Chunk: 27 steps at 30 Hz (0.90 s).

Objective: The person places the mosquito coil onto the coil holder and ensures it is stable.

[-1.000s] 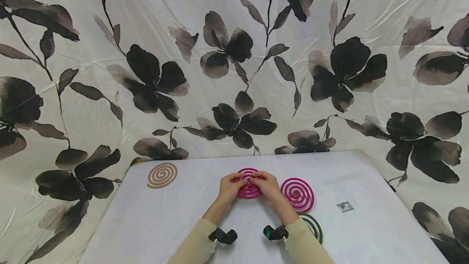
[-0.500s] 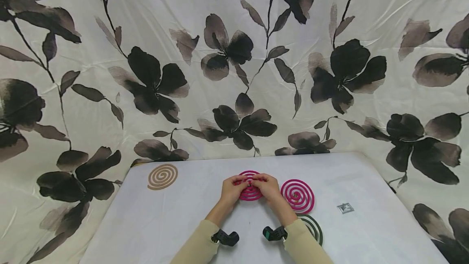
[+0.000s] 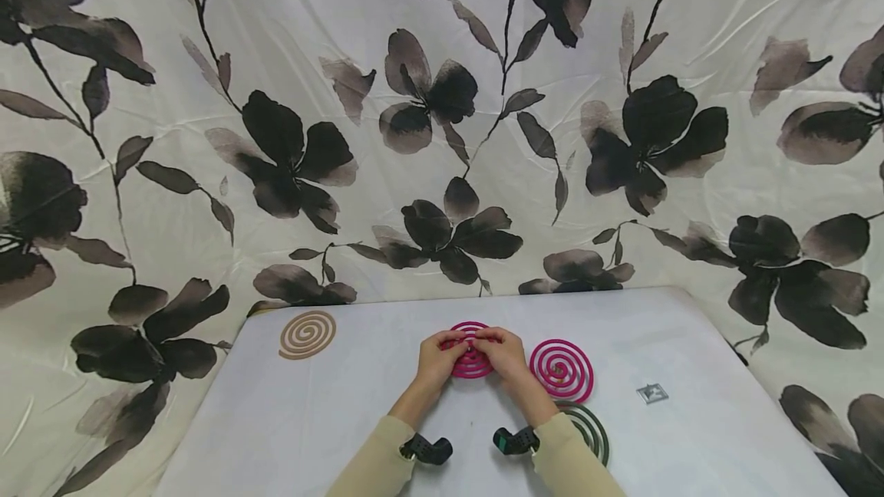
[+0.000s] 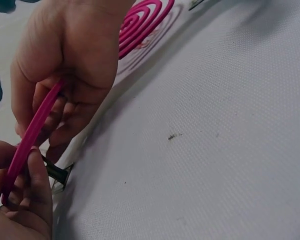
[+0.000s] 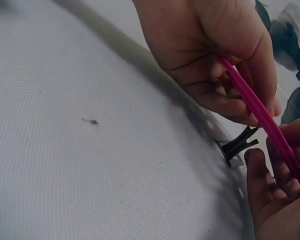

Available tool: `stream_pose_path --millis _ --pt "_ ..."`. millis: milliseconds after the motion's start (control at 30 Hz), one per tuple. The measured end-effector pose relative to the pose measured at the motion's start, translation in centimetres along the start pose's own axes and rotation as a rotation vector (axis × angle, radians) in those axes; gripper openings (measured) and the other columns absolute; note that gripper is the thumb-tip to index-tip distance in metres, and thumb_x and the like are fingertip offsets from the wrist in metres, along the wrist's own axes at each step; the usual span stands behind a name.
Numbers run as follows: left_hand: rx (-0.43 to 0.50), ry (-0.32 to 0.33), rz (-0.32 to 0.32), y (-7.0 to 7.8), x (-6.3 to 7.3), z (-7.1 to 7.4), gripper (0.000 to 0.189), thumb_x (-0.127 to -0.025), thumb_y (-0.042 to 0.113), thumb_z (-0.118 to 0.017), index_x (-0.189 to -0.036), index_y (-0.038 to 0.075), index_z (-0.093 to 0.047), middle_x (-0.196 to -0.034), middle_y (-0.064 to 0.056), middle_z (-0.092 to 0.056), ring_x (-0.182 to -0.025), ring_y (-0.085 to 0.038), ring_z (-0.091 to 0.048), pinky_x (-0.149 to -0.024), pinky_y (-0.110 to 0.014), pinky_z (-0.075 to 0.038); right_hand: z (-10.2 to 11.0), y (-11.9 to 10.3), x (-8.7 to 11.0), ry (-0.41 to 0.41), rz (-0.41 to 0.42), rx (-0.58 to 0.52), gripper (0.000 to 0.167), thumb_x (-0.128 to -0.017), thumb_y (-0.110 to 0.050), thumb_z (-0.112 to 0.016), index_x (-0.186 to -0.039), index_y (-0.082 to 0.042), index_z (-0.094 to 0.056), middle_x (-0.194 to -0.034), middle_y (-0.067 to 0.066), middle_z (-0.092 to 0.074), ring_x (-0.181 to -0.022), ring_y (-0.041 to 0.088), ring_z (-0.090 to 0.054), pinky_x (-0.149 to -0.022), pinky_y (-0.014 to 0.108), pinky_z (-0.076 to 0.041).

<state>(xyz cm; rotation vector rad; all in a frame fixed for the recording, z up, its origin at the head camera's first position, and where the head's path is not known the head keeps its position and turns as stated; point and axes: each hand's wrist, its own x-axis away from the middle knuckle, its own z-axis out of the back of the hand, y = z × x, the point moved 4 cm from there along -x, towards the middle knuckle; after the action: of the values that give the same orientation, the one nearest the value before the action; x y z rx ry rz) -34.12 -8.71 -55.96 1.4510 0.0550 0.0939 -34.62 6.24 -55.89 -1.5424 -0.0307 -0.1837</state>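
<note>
A pink mosquito coil (image 3: 472, 371) is held level over the table, pinched on either side by my two hands. My left hand (image 3: 435, 359) grips its left part and my right hand (image 3: 506, 351) its right part, thumbs on top. Beneath the coil, a small metal coil stand (image 5: 235, 150) with forked prongs sits on the table, apart from the coil's underside in the right wrist view. The left wrist view shows this coil edge-on, with my right hand (image 4: 70, 55) above and my left hand (image 4: 25, 195) below. Fingers hide much of the coil's middle.
A second pink coil (image 3: 562, 342) lies right of my hands, with a green coil (image 3: 599, 436) partly under my right sleeve. A flat metal stand (image 3: 652, 393) lies farther right. A tan coil (image 3: 307, 334) is at the table's back left. Floral cloth (image 3: 483, 136) hangs behind.
Both hands keep their grip on the pink coil and have barely moved. The whole view has shifted down slightly.
</note>
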Motion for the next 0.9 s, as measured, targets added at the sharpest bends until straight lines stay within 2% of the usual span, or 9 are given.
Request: stream_pose_path --millis 167,433,633,900 --pt "0.004 0.004 0.002 -0.4 -0.3 0.2 0.019 -0.085 0.008 -0.073 -0.103 0.003 -0.072 -0.109 -0.01 -0.067 -0.108 -0.023 -0.058 -0.088 -0.035 -0.05 -0.2 0.0 0.1 0.002 0.0 0.0 0.017 -0.083 -0.008 -0.074 -0.098 0.0 -0.072 -0.109 0.01 -0.063 -0.106 0.023 -0.053 -0.077 0.026 -0.046" --pt "-0.015 0.01 0.012 -0.6 -0.5 0.5 0.018 -0.086 0.008 -0.072 -0.103 0.004 -0.072 -0.114 -0.011 -0.066 -0.118 -0.026 -0.053 -0.096 -0.04 -0.045 -0.7 0.2 0.1 -0.003 -0.005 -0.011 0.017 -0.084 -0.008 -0.073 -0.098 0.0 -0.071 -0.111 0.011 -0.063 -0.102 0.021 -0.053 -0.074 0.025 -0.046" --pt "-0.015 -0.004 0.01 -0.9 -0.5 0.6 0.018 -0.088 0.01 -0.071 -0.104 0.003 -0.072 -0.115 -0.012 -0.065 -0.117 -0.027 -0.053 -0.095 -0.04 -0.046 -0.9 0.3 0.1 -0.015 -0.018 -0.008 0.017 -0.084 -0.008 -0.072 -0.1 0.0 -0.071 -0.113 0.012 -0.062 -0.104 0.022 -0.053 -0.076 0.026 -0.045" --pt "-0.047 -0.01 0.031 -1.1 -0.4 0.8 0.017 -0.087 0.012 -0.071 -0.103 0.006 -0.074 -0.116 -0.01 -0.064 -0.121 -0.026 -0.05 -0.098 -0.04 -0.044 -1.0 0.3 0.2 -0.012 -0.004 -0.011 0.016 -0.084 -0.006 -0.073 -0.098 0.002 -0.07 -0.107 0.011 -0.063 -0.096 0.019 -0.054 -0.071 0.024 -0.046"
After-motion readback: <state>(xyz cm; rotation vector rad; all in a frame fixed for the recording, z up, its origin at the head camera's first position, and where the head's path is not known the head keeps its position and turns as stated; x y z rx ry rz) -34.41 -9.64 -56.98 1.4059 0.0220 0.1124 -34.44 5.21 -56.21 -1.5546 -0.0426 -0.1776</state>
